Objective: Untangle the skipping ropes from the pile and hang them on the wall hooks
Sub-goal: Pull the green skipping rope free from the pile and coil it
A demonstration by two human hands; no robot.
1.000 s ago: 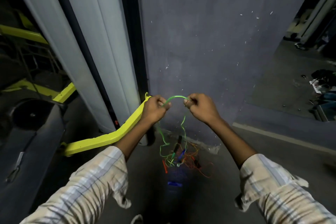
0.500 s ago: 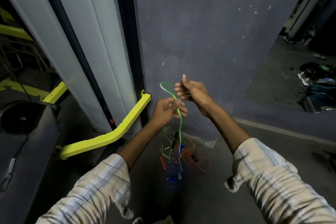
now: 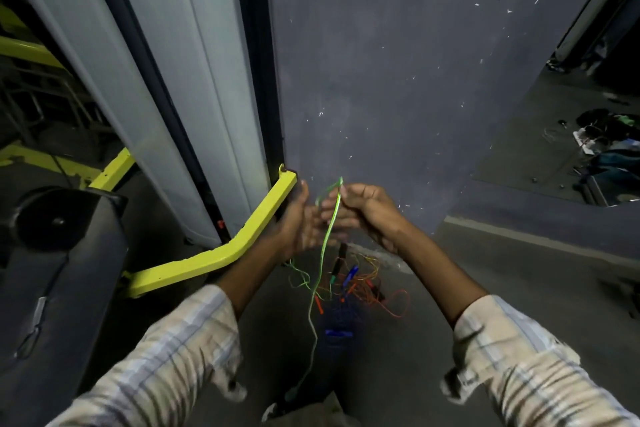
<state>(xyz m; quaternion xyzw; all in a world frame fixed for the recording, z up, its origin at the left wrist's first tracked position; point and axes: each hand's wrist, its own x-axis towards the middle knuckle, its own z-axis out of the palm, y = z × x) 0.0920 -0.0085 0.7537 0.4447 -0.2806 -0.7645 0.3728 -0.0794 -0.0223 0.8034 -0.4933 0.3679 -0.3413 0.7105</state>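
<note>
No legible text, labels, brands or nos. anywhere; nothing readable.

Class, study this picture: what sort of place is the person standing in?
Probably a dim gym or storeroom: yellow-painted metal frame, bare grey concrete floor, tangled pile of coloured skipping ropes against a dark grey wall.

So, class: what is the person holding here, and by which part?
The right hand pinches the green skipping rope at the top of its loop, partway along the cord. The left hand is open beside it, holding nothing.
</note>
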